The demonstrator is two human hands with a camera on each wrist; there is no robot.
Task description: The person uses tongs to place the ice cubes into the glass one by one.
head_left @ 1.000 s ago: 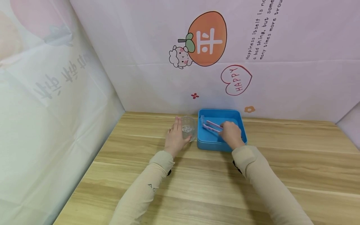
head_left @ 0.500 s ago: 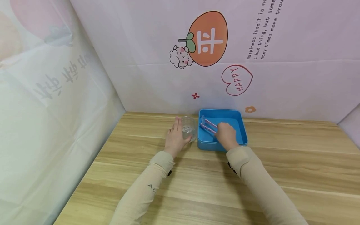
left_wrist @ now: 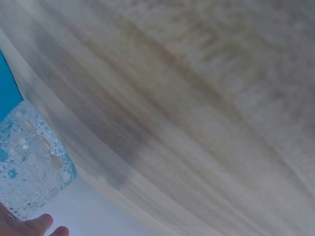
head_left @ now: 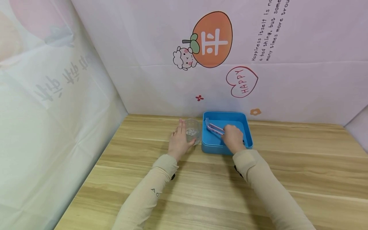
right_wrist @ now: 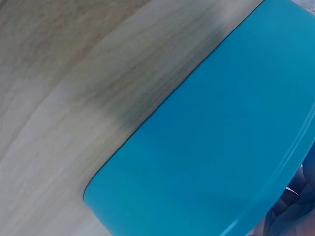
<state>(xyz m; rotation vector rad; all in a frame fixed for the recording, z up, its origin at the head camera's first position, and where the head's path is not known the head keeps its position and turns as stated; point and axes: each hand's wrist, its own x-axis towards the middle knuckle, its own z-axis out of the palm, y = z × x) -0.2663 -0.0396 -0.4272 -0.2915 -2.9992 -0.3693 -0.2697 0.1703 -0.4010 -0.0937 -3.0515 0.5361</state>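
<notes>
My left hand (head_left: 179,142) holds a clear glass cup (head_left: 193,132), thumb at its near side and fingers along its left. In the left wrist view the cup (left_wrist: 32,160) shows a faceted pattern, with fingertips (left_wrist: 42,223) at its edge. Clear pieces lie in the cup. My right hand (head_left: 233,138) reaches into a blue box (head_left: 227,149) and grips pink tongs (head_left: 215,128). Their tips are right at a clear, bluish piece (head_left: 207,120) by the box's left wall. The right wrist view shows mostly the box's outer wall (right_wrist: 206,128); the tongs are hidden there.
The box stands right beside the cup on a wooden table (head_left: 201,191), near a printed cloth backdrop (head_left: 161,86). A hanging cloth (head_left: 72,127) borders the table on the left. Something small and dark (head_left: 243,142) shows inside the box by my right wrist.
My right hand has moved slightly left with the tongs, whose two arms now stand closer together at the clear piece. My left hand and the cup have stayed in place.
</notes>
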